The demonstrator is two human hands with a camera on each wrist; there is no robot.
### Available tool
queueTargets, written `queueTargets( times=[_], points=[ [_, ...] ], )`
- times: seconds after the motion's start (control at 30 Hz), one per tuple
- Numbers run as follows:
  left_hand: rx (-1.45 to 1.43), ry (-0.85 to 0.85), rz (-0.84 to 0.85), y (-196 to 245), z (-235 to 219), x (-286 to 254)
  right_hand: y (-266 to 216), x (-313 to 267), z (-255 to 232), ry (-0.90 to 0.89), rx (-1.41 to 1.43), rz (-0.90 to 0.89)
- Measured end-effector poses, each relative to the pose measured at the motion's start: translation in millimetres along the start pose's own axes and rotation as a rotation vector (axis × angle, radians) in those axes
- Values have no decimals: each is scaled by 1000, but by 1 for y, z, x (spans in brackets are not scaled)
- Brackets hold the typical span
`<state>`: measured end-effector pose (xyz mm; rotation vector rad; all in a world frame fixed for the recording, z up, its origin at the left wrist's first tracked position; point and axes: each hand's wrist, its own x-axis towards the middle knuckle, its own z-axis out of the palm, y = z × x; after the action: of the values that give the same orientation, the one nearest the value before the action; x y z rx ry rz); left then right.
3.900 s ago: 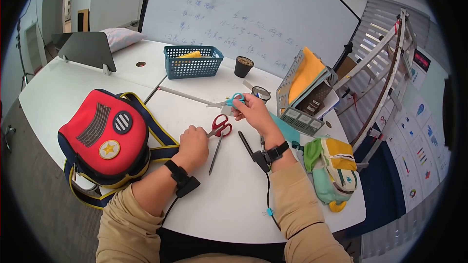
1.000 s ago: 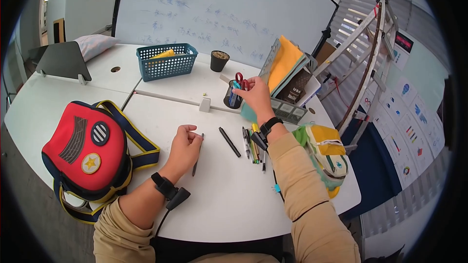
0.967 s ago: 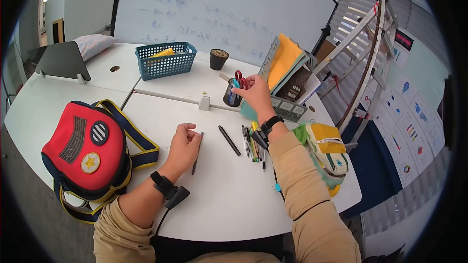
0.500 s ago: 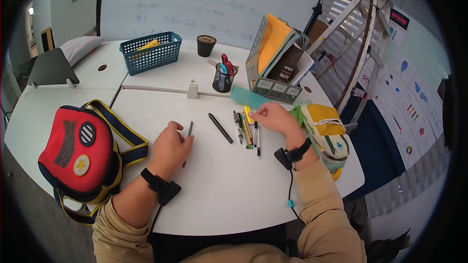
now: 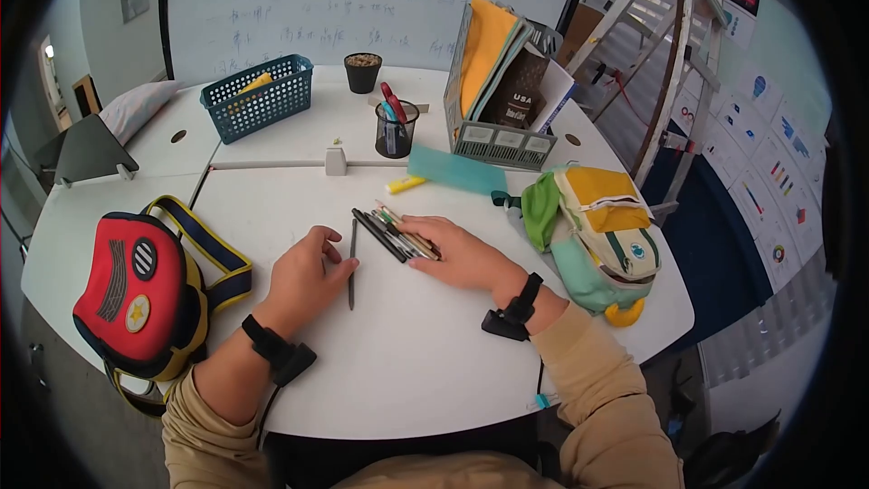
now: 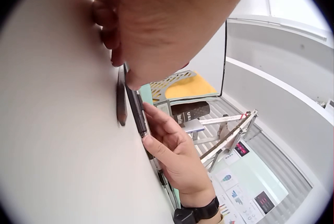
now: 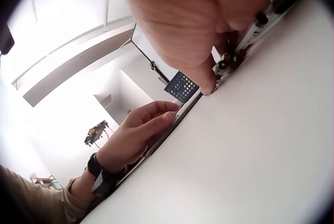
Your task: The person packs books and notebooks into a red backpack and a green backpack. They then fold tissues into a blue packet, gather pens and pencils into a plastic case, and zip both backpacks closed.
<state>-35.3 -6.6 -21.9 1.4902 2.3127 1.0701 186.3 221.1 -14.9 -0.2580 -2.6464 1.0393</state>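
In the head view my left hand [image 5: 303, 276] rests on the table, fingers loosely curled, its thumb tip beside a dark grey pencil [image 5: 352, 285]. That pencil also shows below the hand in the left wrist view [image 6: 121, 101]. My right hand [image 5: 466, 255] curls from the right round a bundle of pens and pencils [image 5: 407, 237], thumb low against the table; its fingers partly hide the bundle. A black pen [image 5: 378, 236] lies against the bundle's left side. Beyond them are a yellow highlighter [image 5: 405, 185] and a mesh cup [image 5: 395, 136] with red-handled scissors [image 5: 392, 101].
A red backpack [image 5: 136, 290] stands at the left, a small green and yellow backpack [image 5: 602, 244] at the right. Behind are a teal sheet [image 5: 457, 171], a file holder [image 5: 502, 145], a blue basket [image 5: 262, 107], a black pot [image 5: 363, 78] and a white block [image 5: 336, 161].
The scissors have gone from table and hand into the cup. My right hand has moved from the highlighter down-left onto the pens, now bunched beside the black pen; the highlighter lies apart. My left hand stays near the pencil.
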Motion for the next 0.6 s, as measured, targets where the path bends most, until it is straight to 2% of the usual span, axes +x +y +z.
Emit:
queueTargets(
  times=[0.03,0.13,0.2,0.3,0.33,0.4,0.43,0.53,0.6],
  points=[
    [21,4,27,-1,1,0,-1,0,1,-7,20,-29],
    [56,-2,64,-1,2,-1,1,1,1,-48,368,18],
    [43,-26,25,6,-1,-1,-1,1,-1,-65,416,37],
    [88,16,87,13,-3,-3,-6,1,-4,-54,455,72],
    [107,29,175,14,-3,-2,-7,1,-5,-44,461,85],
    [140,62,349,13,-3,1,0,4,-7,66,350,97],
    [118,21,408,9,-1,2,3,6,-9,119,290,103],
    [59,-104,556,-1,11,9,2,6,-15,128,72,129],
    [167,-143,593,-4,17,7,3,17,-19,115,-41,74]
  ],
)
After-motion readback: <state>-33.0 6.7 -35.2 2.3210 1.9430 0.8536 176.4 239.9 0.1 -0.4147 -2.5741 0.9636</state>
